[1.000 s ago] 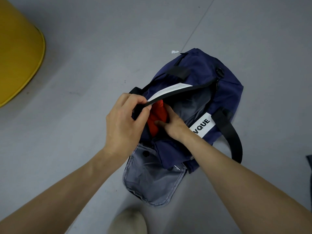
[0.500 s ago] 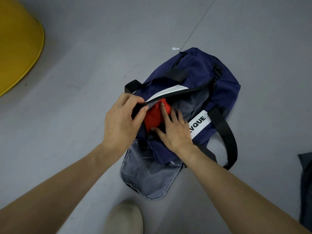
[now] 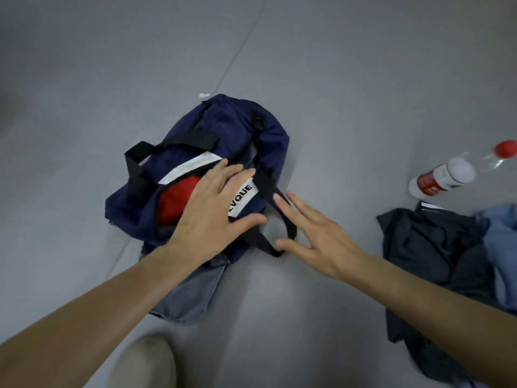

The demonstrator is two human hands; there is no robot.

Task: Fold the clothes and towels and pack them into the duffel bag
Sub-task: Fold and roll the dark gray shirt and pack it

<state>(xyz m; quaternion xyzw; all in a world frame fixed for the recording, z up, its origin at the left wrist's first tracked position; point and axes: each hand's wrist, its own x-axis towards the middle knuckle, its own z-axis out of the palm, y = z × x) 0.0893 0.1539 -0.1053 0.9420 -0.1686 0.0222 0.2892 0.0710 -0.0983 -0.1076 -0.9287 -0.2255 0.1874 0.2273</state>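
Note:
A navy duffel bag [image 3: 223, 127] with black straps and a white label lies on the grey floor. A red garment [image 3: 174, 203] shows inside its opening. My left hand [image 3: 212, 211] lies flat on the bag with straight fingers, partly over the red garment and the label. My right hand [image 3: 316, 233] hovers with spread fingers just right of the bag, over the black strap loop [image 3: 282, 208], holding nothing. A dark crumpled garment [image 3: 436, 247] and a light blue cloth [image 3: 500, 242] lie on the floor at the right.
A plastic water bottle [image 3: 447, 175] with a red cap and red label lies on the floor at the far right. The bag's grey end flap [image 3: 190, 295] spreads toward me. My shoe [image 3: 142, 365] shows at the bottom edge.
My left hand let go of the bag's opening edge and now lies flat on the bag. My right hand came out of the bag and moved right. The view shifted right, showing the clothes and bottle.

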